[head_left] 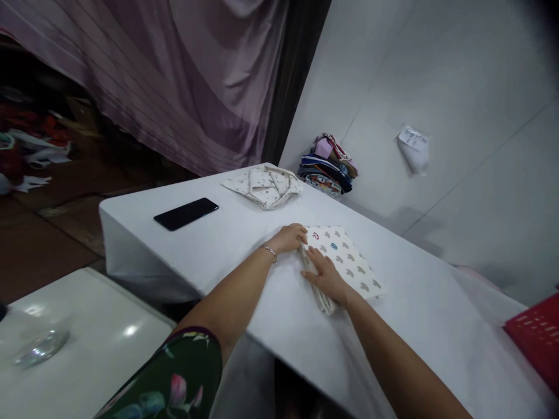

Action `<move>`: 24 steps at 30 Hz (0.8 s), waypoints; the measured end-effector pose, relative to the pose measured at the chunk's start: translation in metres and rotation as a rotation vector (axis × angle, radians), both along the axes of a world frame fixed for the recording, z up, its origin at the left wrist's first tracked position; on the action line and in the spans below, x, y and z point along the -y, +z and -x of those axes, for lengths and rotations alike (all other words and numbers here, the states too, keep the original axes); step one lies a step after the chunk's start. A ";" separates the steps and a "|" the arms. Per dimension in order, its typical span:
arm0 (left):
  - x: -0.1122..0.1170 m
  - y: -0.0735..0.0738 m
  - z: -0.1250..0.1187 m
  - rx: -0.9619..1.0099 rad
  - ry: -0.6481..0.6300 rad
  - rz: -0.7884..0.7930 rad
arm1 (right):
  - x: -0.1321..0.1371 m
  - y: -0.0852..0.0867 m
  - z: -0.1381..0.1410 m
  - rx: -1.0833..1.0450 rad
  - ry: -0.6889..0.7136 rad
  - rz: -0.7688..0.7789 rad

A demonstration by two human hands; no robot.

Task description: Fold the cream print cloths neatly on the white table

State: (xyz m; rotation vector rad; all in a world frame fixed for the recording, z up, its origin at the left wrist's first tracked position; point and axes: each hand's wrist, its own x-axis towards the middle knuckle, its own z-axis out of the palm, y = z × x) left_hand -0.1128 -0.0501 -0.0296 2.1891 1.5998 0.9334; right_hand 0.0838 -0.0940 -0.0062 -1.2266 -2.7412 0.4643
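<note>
A folded white cloth (349, 256) with grey-brown shapes, and a small red and a small blue mark, lies in layers on the white table. At its far left corner, my left hand (290, 237) is closed with curled fingers on the cloth's edge. My right hand (326, 276) rests flat on the near left side of the same cloth, fingers stretched and thumb apart. Farther back on the table lies a second white printed fabric piece (268, 186), loosely folded.
A black phone (186, 213) lies toward the table's (227, 247) left end. Stacked folded clothes (327, 166) stand by the wall. At right is a red plastic container (539, 337). A glossy white surface (109, 349) with a clear glass object (43, 346) stands lower left. A purple curtain (196, 75) hangs behind.
</note>
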 end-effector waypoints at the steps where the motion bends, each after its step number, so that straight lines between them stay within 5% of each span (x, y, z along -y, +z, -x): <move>1: -0.001 -0.001 0.000 0.007 0.005 0.005 | 0.001 0.002 -0.005 -0.024 -0.010 0.015; 5: -0.001 -0.001 0.001 0.050 0.021 0.023 | 0.015 0.002 -0.026 0.007 -0.070 -0.059; 15: -0.004 -0.005 0.000 0.120 0.021 0.013 | 0.061 -0.018 -0.051 0.058 0.084 -0.394; 24: -0.010 -0.013 -0.002 0.179 0.032 -0.020 | 0.071 -0.030 -0.049 0.058 0.057 -0.439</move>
